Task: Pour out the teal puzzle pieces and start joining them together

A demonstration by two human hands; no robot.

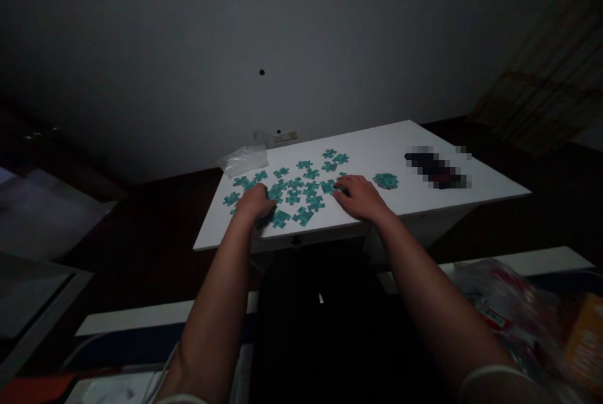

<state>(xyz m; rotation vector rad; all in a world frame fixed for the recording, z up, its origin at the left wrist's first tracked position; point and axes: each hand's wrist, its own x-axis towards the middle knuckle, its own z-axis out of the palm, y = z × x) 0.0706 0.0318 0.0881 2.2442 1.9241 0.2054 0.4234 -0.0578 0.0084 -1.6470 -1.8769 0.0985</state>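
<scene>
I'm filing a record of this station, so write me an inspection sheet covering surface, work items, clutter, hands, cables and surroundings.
Surface: white table, dimly lit.
Work items: teal puzzle pieces, loosely spread, some overlapping; small pile right of them.
Clutter: clear plastic bag at the far left corner; dark item at right, pixelated.
Hands: left hand and right hand at the pieces; grip unclear.
Cables: possible thin cord lower left, unconfirmed.
Surroundings: grey wall behind; orange box lower right.
</scene>
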